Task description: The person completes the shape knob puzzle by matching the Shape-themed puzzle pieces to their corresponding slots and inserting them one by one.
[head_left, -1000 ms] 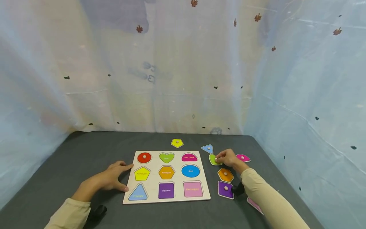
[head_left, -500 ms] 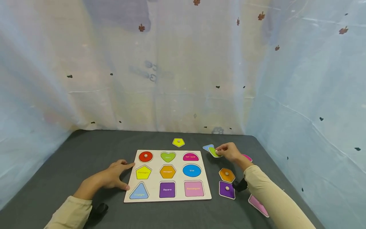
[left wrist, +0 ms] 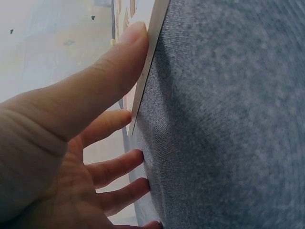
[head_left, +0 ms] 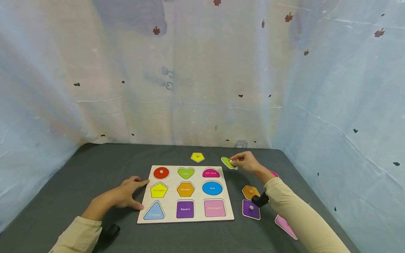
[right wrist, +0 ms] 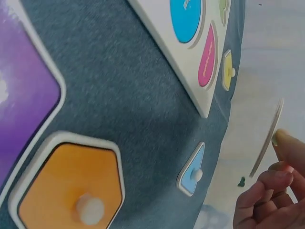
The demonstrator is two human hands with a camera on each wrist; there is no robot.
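A white shape-puzzle board (head_left: 198, 205) lies on the dark tabletop, with the red knobbed circle (head_left: 158, 175) in its top left recess. My left hand (head_left: 124, 194) is at the board's left side, fingers spread. In the left wrist view its thumb (left wrist: 112, 59) presses on the board's edge and the index fingertip is right at it. My right hand (head_left: 249, 162) pinches a green puzzle piece (head_left: 227, 162) by its knob, beyond the board's far right corner. The right wrist view shows that piece edge-on and raised above the table.
Loose knobbed pieces lie about: a yellow pentagon (head_left: 197, 157) behind the board, and an orange hexagon (head_left: 249, 191), purple square (head_left: 248, 212) and pink rectangle (head_left: 284, 225) to its right. A blue triangle (right wrist: 193, 171) and a partly hidden magenta piece (head_left: 274, 173) lie farther back.
My right hand has lifted the green piece off the table and carried it left, over the blue triangle towards the board. The left hand has stayed on the board's edge.
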